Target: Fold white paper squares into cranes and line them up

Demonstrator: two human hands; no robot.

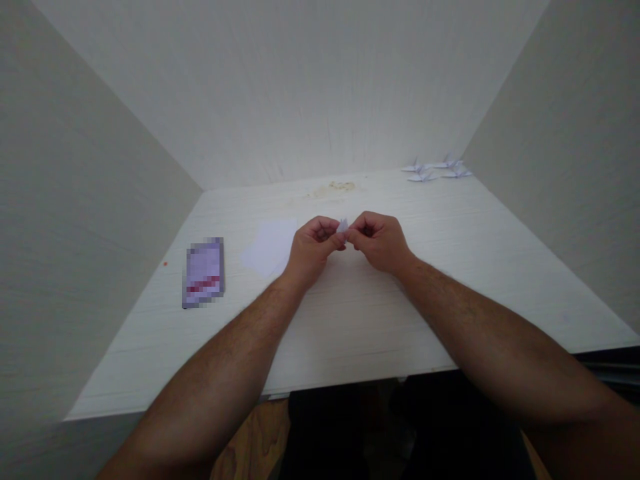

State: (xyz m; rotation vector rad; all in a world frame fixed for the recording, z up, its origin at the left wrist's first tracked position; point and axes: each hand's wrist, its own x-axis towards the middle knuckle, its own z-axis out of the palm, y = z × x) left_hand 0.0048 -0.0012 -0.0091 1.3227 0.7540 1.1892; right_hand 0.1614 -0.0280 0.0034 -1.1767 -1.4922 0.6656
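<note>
Between my two hands is a small piece of folded white paper [343,226], held just above the middle of the table. My left hand [316,245] pinches it from the left with thumb and fingers. From the right, my right hand [376,239] grips its other side between thumb and forefinger. The fingertips hide much of the paper, so its full shape cannot be made out. White paper sheets [270,247] lie flat beside my left hand.
Several folded paper cranes [423,177] stand in the far right corner. A blurred-out purple device [203,273] lies on the left of the white table [360,327]. Panels enclose the table at the back and both sides. A brownish stain [343,187] marks the back edge.
</note>
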